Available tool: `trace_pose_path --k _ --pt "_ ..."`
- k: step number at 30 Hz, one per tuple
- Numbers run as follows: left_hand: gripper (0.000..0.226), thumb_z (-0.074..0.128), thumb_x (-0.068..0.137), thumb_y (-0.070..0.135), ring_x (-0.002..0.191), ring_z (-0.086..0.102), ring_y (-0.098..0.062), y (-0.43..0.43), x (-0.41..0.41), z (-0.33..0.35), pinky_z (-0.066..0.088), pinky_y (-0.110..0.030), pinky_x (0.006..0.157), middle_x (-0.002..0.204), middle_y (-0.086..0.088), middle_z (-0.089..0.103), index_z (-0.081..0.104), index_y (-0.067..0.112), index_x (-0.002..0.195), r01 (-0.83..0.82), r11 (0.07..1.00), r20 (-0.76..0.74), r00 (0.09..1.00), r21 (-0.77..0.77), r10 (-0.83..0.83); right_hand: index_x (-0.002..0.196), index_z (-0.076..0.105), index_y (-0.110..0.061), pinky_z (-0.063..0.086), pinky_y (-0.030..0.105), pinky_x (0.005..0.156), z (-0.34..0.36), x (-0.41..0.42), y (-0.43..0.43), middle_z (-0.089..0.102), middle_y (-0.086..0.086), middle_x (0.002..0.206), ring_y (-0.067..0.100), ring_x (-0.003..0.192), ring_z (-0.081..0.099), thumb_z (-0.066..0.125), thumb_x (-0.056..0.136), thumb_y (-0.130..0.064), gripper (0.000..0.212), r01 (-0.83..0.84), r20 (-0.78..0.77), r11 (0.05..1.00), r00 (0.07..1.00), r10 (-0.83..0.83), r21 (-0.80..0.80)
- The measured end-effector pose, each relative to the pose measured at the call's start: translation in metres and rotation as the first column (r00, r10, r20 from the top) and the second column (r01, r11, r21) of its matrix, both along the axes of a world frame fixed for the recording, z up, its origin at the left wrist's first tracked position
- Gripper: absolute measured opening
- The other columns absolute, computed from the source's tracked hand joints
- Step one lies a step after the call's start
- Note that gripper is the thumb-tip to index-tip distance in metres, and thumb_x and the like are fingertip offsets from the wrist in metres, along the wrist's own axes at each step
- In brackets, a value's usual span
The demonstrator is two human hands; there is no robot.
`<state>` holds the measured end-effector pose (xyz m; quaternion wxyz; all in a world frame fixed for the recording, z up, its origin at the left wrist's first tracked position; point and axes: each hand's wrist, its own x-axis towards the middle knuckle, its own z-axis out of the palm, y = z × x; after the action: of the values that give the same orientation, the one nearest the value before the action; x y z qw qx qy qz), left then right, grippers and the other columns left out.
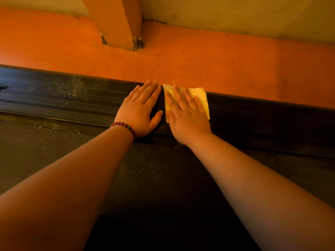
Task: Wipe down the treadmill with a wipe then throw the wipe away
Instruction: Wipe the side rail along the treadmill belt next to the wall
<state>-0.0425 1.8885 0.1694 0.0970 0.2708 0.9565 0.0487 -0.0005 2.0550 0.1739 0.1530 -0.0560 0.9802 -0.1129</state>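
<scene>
rail (63, 98) – ribbed matt plastic (dusty) | belt (145, 169) – rough weave | wipe (201, 98) – soft paper

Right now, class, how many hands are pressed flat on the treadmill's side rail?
2. The left hand lies bare on the side rail; the right hand, just beside it, presses the yellow wipe onto it.

The square yellow wipe (199, 95) lies on the treadmill's ribbed black side rail (54, 100) under the right hand (186, 115), with the left hand (139, 109) just left of it on the same rail. The dark textured belt (154, 169) lies before the rail, the orange floor (217, 60) and a squared post (116, 20) behind.
</scene>
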Motion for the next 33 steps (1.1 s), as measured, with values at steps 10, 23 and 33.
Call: trace_pose_path --k 10,23,33 --pt "0.075 0.023 0.091 0.053 0.148 0.008 -0.02 0.0 0.001 0.0 -0.002 -0.034 0.118 0.161 -0.006 0.014 0.017 0.012 0.153 -0.011 1.0 -0.005 1.0 0.012 0.011 0.152 -0.015 -0.027 -0.011 0.039 0.117 -0.001 0.038 -0.01 -0.023 0.0 0.159 0.022 0.147 -0.019 0.015 0.104 -0.039 0.058 0.227 0.014 0.974 0.974 -0.227 0.023" --pt "0.069 0.034 0.098 0.046 0.149 0.0 -0.019 0.003 0.003 0.003 -0.006 -0.033 0.117 0.162 -0.005 0.006 0.01 0.013 0.154 -0.006 1.0 -0.005 1.0 -0.025 0.006 0.152 -0.013 -0.025 -0.013 0.038 0.115 -0.003 0.054 -0.014 -0.021 0.003 0.16 0.021 0.146 -0.02 0.017 0.104 -0.039 0.059 0.364 -0.017 0.931 0.932 -0.363 0.02" --pt "0.069 0.03 0.098 0.046 0.149 -0.002 -0.021 0.001 0.003 0.006 -0.005 -0.035 0.118 0.162 -0.006 0.002 0.007 0.012 0.154 0.007 1.0 0.02 1.0 -0.026 -0.007 0.154 -0.008 -0.024 -0.004 0.04 0.119 -0.008 0.064 0.01 -0.014 0.005 0.162 0.025 0.148 -0.012 0.017 0.104 -0.04 0.058 0.439 -0.046 0.892 0.899 -0.436 0.106"
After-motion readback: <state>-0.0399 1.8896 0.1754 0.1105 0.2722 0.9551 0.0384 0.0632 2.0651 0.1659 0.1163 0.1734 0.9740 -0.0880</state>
